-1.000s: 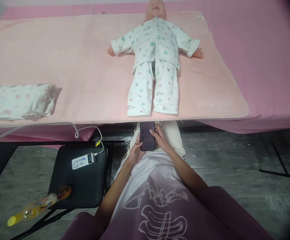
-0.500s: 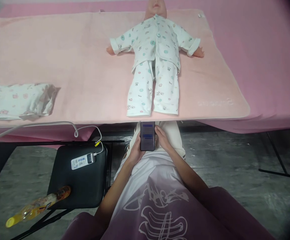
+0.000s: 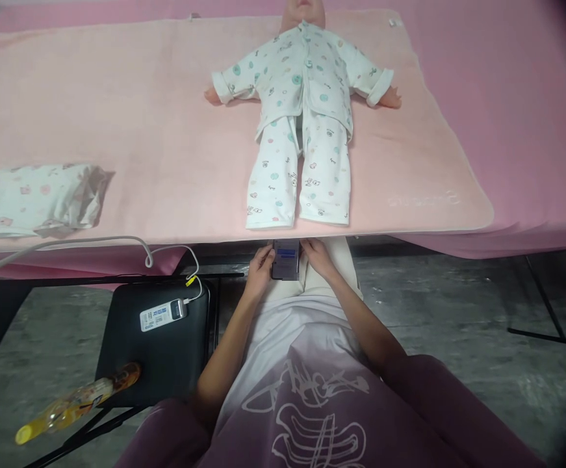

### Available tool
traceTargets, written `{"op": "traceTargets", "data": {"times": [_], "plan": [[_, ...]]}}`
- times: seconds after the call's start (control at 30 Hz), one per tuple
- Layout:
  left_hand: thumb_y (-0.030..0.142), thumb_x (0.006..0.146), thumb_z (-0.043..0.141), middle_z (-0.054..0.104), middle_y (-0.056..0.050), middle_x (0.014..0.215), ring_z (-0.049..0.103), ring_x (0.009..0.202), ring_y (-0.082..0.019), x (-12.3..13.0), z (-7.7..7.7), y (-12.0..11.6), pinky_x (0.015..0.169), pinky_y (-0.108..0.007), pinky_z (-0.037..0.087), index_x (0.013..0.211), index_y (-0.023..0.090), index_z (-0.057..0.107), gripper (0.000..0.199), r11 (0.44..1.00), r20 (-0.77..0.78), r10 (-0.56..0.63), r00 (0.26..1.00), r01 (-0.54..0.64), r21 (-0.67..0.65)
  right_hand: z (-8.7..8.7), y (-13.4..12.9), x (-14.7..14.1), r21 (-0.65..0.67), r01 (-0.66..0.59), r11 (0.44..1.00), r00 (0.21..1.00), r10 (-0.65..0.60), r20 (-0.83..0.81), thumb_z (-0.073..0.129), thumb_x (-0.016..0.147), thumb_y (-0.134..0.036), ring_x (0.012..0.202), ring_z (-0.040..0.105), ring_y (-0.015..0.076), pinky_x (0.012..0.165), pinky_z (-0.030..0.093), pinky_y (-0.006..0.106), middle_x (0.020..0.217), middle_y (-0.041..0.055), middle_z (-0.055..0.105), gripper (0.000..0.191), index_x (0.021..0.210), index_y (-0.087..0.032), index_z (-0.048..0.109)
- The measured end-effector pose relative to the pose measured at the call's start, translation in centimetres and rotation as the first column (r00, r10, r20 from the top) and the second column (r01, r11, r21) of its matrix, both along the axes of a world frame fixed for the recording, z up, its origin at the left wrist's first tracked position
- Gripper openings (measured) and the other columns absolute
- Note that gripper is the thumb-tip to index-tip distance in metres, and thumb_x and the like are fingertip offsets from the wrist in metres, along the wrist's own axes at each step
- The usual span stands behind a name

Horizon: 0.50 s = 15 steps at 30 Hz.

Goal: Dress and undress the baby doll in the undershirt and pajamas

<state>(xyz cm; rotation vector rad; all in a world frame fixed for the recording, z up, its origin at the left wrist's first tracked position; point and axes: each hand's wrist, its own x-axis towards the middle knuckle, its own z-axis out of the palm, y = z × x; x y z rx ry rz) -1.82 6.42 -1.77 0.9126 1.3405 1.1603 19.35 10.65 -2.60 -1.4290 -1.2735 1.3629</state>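
A dark smartphone [image 3: 286, 261] with blue message bars on its screen sits over my lap, its far end hidden under the table edge. My left hand [image 3: 262, 270] grips its left side, thumb along the edge. My right hand [image 3: 318, 257] is closed at the right side, its fingertips partly hidden by the table edge. Beyond the phone, a baby doll [image 3: 305, 84] lies on its back on the table, arms spread, in a white printed jacket and trousers [image 3: 322, 172]. The top of its head is out of view.
A pink mat [image 3: 175, 130] covers the table. Folded printed cloth [image 3: 34, 198] lies at the left. On a black stool [image 3: 166, 364] are a white power bank [image 3: 163, 315] with a cable [image 3: 92, 239] and a bottle [image 3: 80, 400] with a yellow cap. Metal legs [image 3: 546, 299] stand at the right.
Both hands have moved forward with the phone, so more of it is now beneath the table edge. The doll and the things on the stool have stayed put.
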Motion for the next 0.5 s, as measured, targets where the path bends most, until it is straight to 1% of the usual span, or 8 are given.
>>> {"op": "traceTargets", "data": {"times": [0.07,0.13,0.17,0.23,0.3,0.37,0.43,0.5], "plan": [[0.063,0.086,0.091,0.079,-0.012,0.133,0.07,0.133,-0.032,-0.2,-0.4,0.5,0.127,-0.048,0.047,0.12,0.022,0.089,0.053,1.0,-0.025,-0.005,1.0,0.005,-0.015,0.0,0.5,0.2,0.013,-0.04,0.999,0.995,0.039,0.093,0.052,0.106,-0.074,0.072,0.072,0.0287,0.084,0.06,0.044,0.07,0.007,0.073,0.06,0.075,-0.025,0.067],[0.064,0.085,0.091,0.078,-0.012,0.136,0.069,0.136,-0.033,-0.3,-0.7,0.8,0.128,-0.049,0.045,0.121,0.022,0.089,0.055,0.999,-0.027,-0.008,1.0,0.007,-0.041,0.2,0.7,0.3,0.026,-0.061,0.998,0.986,0.056,0.159,0.049,0.109,-0.065,0.077,0.075,0.0311,0.088,0.06,0.045,0.072,0.0094,0.074,0.056,0.076,-0.024,0.07],[0.063,0.085,0.091,0.078,-0.012,0.137,0.068,0.137,-0.033,-0.4,-0.8,0.9,0.129,-0.049,0.045,0.122,0.022,0.088,0.055,0.999,-0.028,-0.006,1.0,0.005,-0.051,0.3,0.8,0.3,0.042,-0.057,0.998,0.982,0.048,0.185,0.049,0.109,-0.061,0.084,0.077,0.0331,0.093,0.06,0.046,0.076,0.011,0.077,0.053,0.081,-0.023,0.073],[0.061,0.085,0.091,0.078,-0.013,0.139,0.068,0.138,-0.034,-0.4,-1.0,1.1,0.128,-0.05,0.045,0.123,0.021,0.088,0.055,0.998,-0.034,0.002,0.999,-0.004,-0.064,0.4,0.8,0.3,0.086,-0.031,0.996,0.971,0.01,0.238,0.049,0.109,-0.055,0.107,0.079,0.0379,0.104,0.058,0.048,0.096,0.0149,0.083,0.048,0.098,-0.021,0.08],[0.059,0.085,0.092,0.079,-0.014,0.138,0.069,0.136,-0.034,-0.4,-1.1,1.2,0.128,-0.05,0.046,0.122,0.02,0.088,0.053,0.998,-0.042,0.01,0.999,-0.013,-0.062,0.5,0.8,0.2,0.131,-0.024,0.991,0.956,-0.016,0.293,0.048,0.11,-0.051,0.128,0.074,0.0411,0.113,0.055,0.051,0.121,0.0174,0.084,0.046,0.117,-0.02,0.082],[0.058,0.085,0.092,0.08,-0.013,0.135,0.07,0.134,-0.034,-0.3,-1.2,1.4,0.127,-0.049,0.046,0.119,0.021,0.089,0.05,0.998,-0.044,0.023,0.999,-0.025,-0.054,0.5,0.8,0.1,0.158,-0.032,0.987,0.949,-0.019,0.314,0.05,0.11,-0.048,0.141,0.068,0.0417,0.121,0.052,0.054,0.138,0.0163,0.08,0.046,0.13,-0.021,0.08],[0.058,0.084,0.093,0.08,-0.012,0.131,0.071,0.131,-0.033,-0.2,-1.2,1.6,0.126,-0.049,0.047,0.116,0.022,0.089,0.049,0.998,-0.045,0.034,0.998,-0.036,-0.047,0.6,1.0,0.2,0.167,-0.04,0.985,0.948,-0.015,0.317,0.052,0.109,-0.046,0.148,0.063,0.0415,0.128,0.047,0.056,0.144,0.0146,0.078,0.045,0.137,-0.023,0.079],[0.06,0.083,0.093,0.08,-0.012,0.128,0.072,0.128,-0.032,-0.2,-1.3,1.7,0.125,-0.048,0.048,0.114,0.022,0.09,0.049,0.998,-0.052,0.037,0.998,-0.039,-0.041,0.6,1.1,0.3,0.165,-0.049,0.985,0.947,-0.007,0.321,0.054,0.108,-0.045,0.151,0.06,0.0421,0.133,0.042,0.058,0.144,0.0147,0.078,0.045,0.138,-0.023,0.079]]}}
